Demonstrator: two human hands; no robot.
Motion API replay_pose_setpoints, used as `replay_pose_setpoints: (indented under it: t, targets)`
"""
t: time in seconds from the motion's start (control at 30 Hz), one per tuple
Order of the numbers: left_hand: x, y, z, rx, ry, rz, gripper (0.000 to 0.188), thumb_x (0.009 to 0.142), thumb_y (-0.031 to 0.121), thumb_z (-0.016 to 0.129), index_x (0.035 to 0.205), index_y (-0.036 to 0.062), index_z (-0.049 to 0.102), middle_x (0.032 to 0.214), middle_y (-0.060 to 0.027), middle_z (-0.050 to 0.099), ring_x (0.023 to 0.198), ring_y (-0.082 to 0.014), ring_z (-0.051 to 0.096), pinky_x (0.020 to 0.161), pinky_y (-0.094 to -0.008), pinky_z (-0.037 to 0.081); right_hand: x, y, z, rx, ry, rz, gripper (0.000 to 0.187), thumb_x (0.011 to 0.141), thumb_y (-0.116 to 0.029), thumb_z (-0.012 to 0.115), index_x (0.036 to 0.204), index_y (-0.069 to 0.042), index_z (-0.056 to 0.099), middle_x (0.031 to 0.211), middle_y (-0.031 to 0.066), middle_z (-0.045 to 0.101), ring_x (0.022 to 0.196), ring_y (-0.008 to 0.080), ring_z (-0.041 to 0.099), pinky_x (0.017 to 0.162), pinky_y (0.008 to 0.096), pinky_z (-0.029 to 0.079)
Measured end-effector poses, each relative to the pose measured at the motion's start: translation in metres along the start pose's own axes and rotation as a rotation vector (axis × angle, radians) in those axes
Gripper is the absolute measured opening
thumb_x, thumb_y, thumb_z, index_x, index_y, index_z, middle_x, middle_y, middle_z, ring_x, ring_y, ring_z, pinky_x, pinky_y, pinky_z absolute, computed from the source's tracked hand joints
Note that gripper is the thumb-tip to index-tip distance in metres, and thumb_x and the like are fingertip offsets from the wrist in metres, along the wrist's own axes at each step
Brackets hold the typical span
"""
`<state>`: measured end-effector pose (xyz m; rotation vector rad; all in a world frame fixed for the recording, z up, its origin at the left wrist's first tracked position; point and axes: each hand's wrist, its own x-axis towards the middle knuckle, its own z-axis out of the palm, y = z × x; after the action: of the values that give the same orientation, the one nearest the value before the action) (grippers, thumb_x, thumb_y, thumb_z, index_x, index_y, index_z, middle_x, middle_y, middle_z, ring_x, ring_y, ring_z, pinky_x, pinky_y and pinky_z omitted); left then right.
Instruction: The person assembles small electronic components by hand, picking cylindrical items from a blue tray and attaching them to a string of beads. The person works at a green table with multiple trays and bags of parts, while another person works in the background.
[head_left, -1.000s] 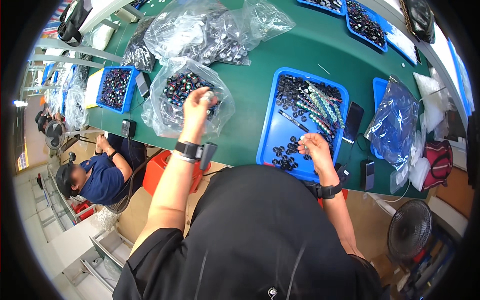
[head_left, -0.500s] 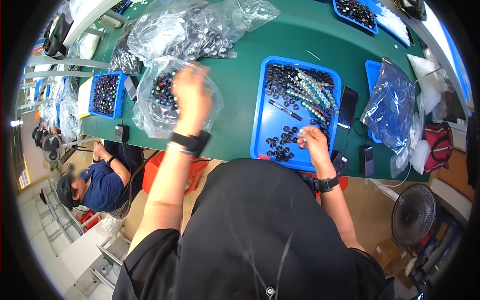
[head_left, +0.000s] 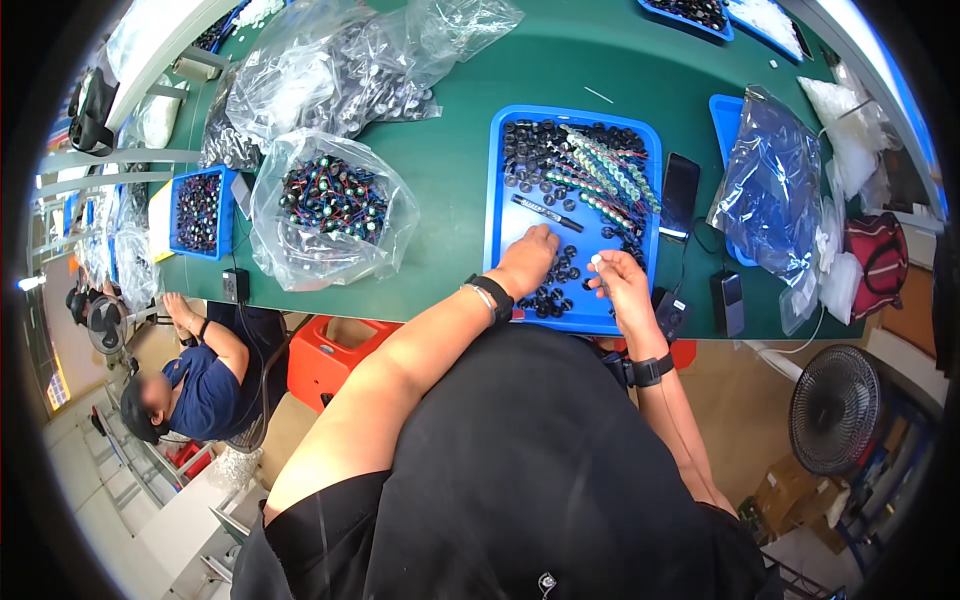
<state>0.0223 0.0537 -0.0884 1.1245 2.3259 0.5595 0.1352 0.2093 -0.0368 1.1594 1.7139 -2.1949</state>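
In the blue tray [head_left: 495,200], my left hand [head_left: 528,262] reaches down with curled fingers onto loose black round caps [head_left: 548,300]; what its fingertips hold is hidden. My right hand [head_left: 625,288], over the tray's near right part, pinches a small white round piece [head_left: 597,260] between thumb and fingers. A black marker pen [head_left: 545,213] lies across the tray's middle. Behind it are more black caps [head_left: 525,150] and a bundle of strips with green round parts [head_left: 600,170]. To the left, an open clear bag [head_left: 335,205] holds wired parts with small shiny round heads.
A dark phone [head_left: 680,195] and a small black device [head_left: 728,303] lie right of the tray. Farther right, a large plastic bag [head_left: 765,190] covers another blue tray. Filled clear bags [head_left: 330,80] stand back left. A seated person [head_left: 205,380] is at the left.
My left hand has moved right from the clear bag into the blue tray, uncovering the wired parts. My right hand stays nearly in place, and the white piece in it now shows plainly.
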Motion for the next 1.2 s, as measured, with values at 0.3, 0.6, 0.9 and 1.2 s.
replay_pose_setpoints:
  t: [0.3, 0.6, 0.9, 1.2]
  targets:
    - [-0.009, 0.006, -0.060, -1.240, -0.071, -0.407, 0.024, 0.085, 0.004, 0.060, 0.107, -0.0036, 0.056, 0.096, -0.0087, 0.061, 0.089, -0.0147, 0.061, 0.079, -0.0284, 0.052, -0.002, -0.025, 0.010, 0.124, -0.188, -0.022, 0.021, 0.089, -0.015, 0.061, 0.107, -0.004, 0.061, 0.086, 0.0018, 0.062, 0.076, 0.0087, 0.057, 0.068, 0.0226, 0.045]
    - [-0.045, 0.029, -0.110, -1.370, -0.102, -0.325, 0.040, 0.082, -0.004, 0.055, 0.123, -0.0061, 0.051, 0.108, -0.0119, 0.061, 0.097, -0.0146, 0.060, 0.086, -0.0275, 0.048, -0.006, -0.049, 0.037, 0.021, -0.367, -0.211, 0.014, 0.090, -0.009, 0.058, 0.102, -0.004, 0.061, 0.082, -0.0011, 0.060, 0.072, 0.0062, 0.054, 0.064, 0.0200, 0.044]
    - [-0.053, 0.027, -0.112, -1.368, -0.061, -0.290, 0.045, 0.080, -0.006, 0.054, 0.125, -0.0056, 0.051, 0.109, -0.0098, 0.061, 0.098, -0.0118, 0.058, 0.086, -0.0248, 0.046, -0.004, -0.055, 0.050, -0.076, -0.374, -0.199, 0.009, 0.089, -0.009, 0.060, 0.096, -0.004, 0.059, 0.077, -0.0008, 0.059, 0.066, 0.0061, 0.054, 0.059, 0.0200, 0.044]
    - [-0.050, 0.023, -0.096, -1.269, 0.008, -0.353, 0.036, 0.084, 0.001, 0.060, 0.119, -0.0055, 0.055, 0.104, -0.0107, 0.064, 0.093, -0.0128, 0.059, 0.083, -0.0255, 0.048, 0.005, -0.042, 0.050, -0.219, -0.350, -0.167, 0.007, 0.089, -0.006, 0.057, 0.094, 0.000, 0.057, 0.075, 0.0022, 0.060, 0.064, 0.0080, 0.057, 0.056, 0.0214, 0.045]
